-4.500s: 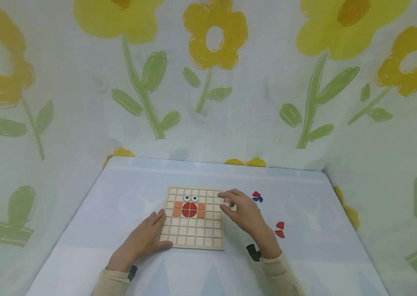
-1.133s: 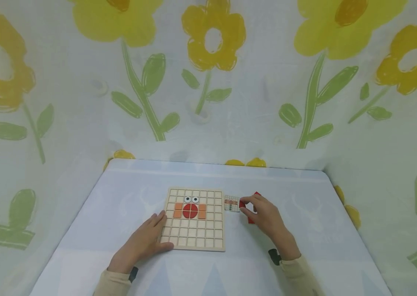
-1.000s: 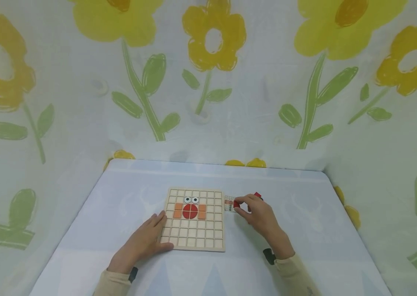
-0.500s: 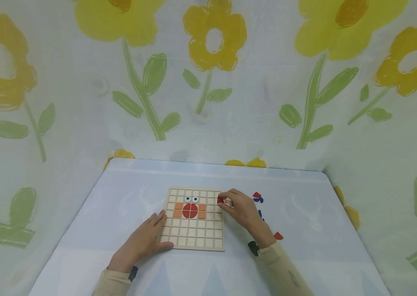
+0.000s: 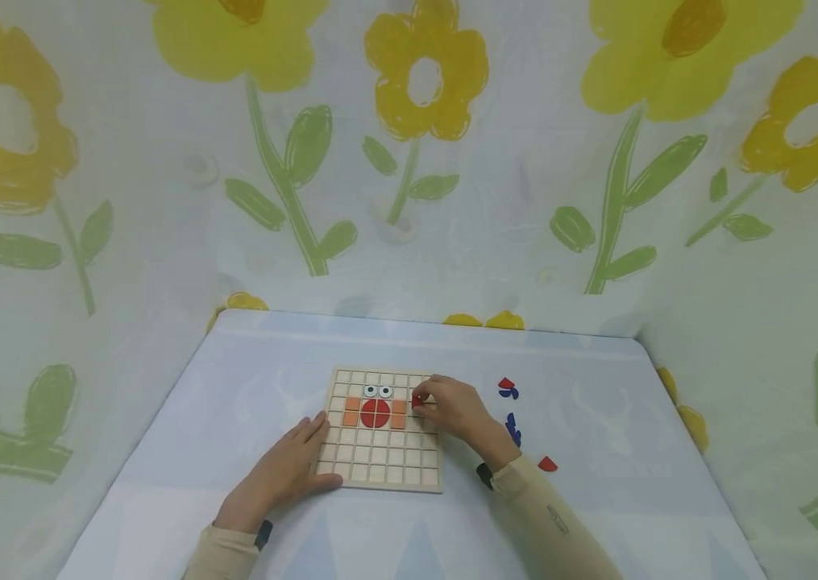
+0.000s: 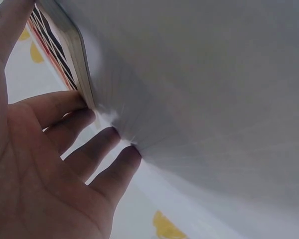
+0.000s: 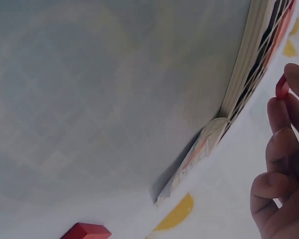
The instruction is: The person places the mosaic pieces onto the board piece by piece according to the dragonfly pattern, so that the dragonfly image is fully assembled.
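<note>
A square wooden grid board (image 5: 379,475) lies on the table. Two white eye tiles (image 5: 378,391), a red disc of quarter-round tiles (image 5: 375,413) and orange tiles (image 5: 352,412) on both sides of it fill some cells. My left hand (image 5: 285,463) rests along the board's left edge, fingers stretched out; in the left wrist view, fingertips (image 6: 84,117) touch its side. Between thumb and fingertips my right hand (image 5: 455,407) pinches a red tile (image 7: 282,88), over the board's right columns. Its full shape is hidden by the fingers.
Right of the board lie a red tile (image 5: 506,383) with blue tiles (image 5: 508,393) beside it, more blue tiles (image 5: 513,430) nearer, and another red tile (image 5: 548,464). A printed pattern card (image 7: 194,157) stands out beyond the board's edge in the right wrist view.
My right hand picked up a red tile from the right and has carried it left across the card to above the board. The left hand has stayed at the board's edge.
</note>
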### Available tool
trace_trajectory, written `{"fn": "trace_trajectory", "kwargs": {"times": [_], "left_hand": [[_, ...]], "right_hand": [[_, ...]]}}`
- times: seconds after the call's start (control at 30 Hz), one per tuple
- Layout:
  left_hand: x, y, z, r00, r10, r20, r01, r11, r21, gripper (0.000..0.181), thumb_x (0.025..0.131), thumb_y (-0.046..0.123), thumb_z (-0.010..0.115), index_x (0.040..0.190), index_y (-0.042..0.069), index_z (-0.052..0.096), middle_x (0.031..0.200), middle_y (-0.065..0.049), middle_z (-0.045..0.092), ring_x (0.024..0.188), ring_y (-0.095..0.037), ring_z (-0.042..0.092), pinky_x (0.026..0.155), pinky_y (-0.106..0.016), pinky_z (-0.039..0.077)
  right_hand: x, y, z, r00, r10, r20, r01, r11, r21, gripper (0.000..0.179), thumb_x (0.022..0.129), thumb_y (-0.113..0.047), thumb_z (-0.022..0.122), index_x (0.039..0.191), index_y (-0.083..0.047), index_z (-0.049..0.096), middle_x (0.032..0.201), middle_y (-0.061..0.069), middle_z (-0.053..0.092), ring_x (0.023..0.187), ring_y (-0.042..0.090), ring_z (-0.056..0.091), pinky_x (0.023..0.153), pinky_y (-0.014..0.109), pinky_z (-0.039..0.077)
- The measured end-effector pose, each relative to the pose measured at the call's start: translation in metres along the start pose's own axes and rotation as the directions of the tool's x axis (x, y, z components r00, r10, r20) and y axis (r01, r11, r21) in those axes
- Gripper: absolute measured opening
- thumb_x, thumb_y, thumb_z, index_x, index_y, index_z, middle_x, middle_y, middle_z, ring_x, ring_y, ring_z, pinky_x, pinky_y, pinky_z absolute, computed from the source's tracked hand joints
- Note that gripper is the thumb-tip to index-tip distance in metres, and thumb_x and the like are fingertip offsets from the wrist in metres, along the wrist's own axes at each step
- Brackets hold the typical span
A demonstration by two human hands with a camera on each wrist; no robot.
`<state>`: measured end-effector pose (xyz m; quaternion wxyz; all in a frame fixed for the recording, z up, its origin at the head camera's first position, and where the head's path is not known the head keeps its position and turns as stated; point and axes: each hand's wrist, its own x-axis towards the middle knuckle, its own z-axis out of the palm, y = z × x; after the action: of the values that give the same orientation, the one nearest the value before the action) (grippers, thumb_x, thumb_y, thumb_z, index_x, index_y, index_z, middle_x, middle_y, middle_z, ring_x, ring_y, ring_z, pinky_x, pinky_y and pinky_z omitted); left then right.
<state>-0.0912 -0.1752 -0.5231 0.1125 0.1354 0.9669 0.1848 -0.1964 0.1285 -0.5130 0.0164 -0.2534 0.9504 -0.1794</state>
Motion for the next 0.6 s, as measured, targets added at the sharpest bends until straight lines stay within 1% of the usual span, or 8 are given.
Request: {"fn": "trace_trajectory", "kwargs": {"times": [0.1,0.23,0.4,0.6], "left_hand": [[0.001,0.001,0.001,1.000,0.004,0.000,-0.004,1.000,0.004,0.104,0.082,0.058,0.077,0.155,-0.002,0.035,0.165,-0.016,0.027,0.150,-0.041,0.025,0.121,-0.052,0.028],[0.000,0.000,0.000,1.000,0.006,-0.007,-0.005,1.000,0.002,0.103,0.082,0.058,0.077,0.155,-0.002,0.035,0.165,-0.016,0.027,0.150,-0.041,0.025,0.121,-0.052,0.028],[-0.001,0.001,0.000,1.000,0.005,-0.005,-0.005,1.000,0.006,0.103,0.082,0.057,0.077,0.155,-0.002,0.036,0.164,-0.016,0.028,0.149,-0.041,0.026,0.121,-0.052,0.029],[-0.001,0.002,-0.002,1.000,0.010,-0.007,-0.010,1.000,0.005,0.102,0.083,0.056,0.077,0.155,-0.003,0.036,0.164,-0.016,0.028,0.149,-0.042,0.026,0.121,-0.052,0.029]], "right_hand": [[0.004,0.000,0.003,0.999,0.005,0.033,-0.005,1.000,-0.013,0.027,0.090,-0.034,0.079,0.114,-0.022,0.076,0.098,-0.012,0.067,0.087,0.006,0.059,0.081,0.025,0.056],[0.008,-0.003,0.005,0.998,0.009,0.061,-0.009,1.000,-0.007,0.025,0.090,-0.033,0.079,0.112,-0.020,0.076,0.096,-0.011,0.066,0.085,0.007,0.058,0.081,0.026,0.056],[0.012,-0.004,0.008,0.994,0.032,0.105,-0.030,0.999,-0.020,0.027,0.090,-0.035,0.079,0.112,-0.021,0.076,0.095,-0.011,0.066,0.084,0.007,0.057,0.079,0.025,0.055],[0.013,-0.005,0.009,0.992,0.043,0.119,-0.041,0.999,-0.026,0.028,0.090,-0.035,0.079,0.114,-0.020,0.077,0.095,-0.010,0.065,0.083,0.007,0.056,0.078,0.024,0.055]]}}
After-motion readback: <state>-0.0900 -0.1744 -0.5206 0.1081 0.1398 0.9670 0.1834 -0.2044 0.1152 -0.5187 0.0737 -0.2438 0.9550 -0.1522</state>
